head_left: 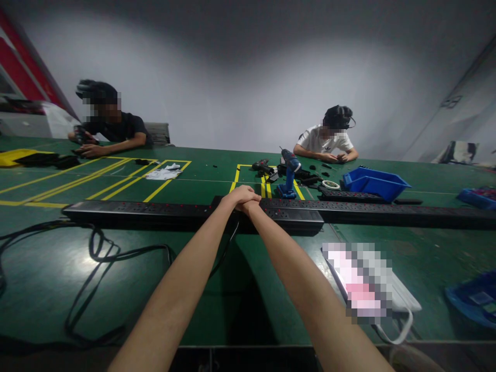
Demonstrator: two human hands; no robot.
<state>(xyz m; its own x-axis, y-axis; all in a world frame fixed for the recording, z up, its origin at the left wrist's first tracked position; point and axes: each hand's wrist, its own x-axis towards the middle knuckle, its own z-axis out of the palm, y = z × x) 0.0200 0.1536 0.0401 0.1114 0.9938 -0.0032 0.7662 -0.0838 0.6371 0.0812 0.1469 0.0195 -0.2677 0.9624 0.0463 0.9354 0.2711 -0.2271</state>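
Both my arms reach forward, and my hands meet over the middle of a long black power strip (163, 208) with rows of sockets and red marks. My left hand (241, 194) lies across my right hand (252, 204), its fingers closed over it. The fingers of my right hand are mostly hidden, and whether anything is under them I cannot see. A second long power strip (387, 213) lies just behind and stretches to the right. Below my hands a thin black cable (229, 242) runs toward me.
Black cables (101, 253) coil at the left. Behind the strips stand a blue cordless drill (289, 175), another drill (263, 166) and a blue bin (374, 183). A phone (354, 281) and a white strapped item (405, 294) lie right. Two people (120, 126) sit across the green table.
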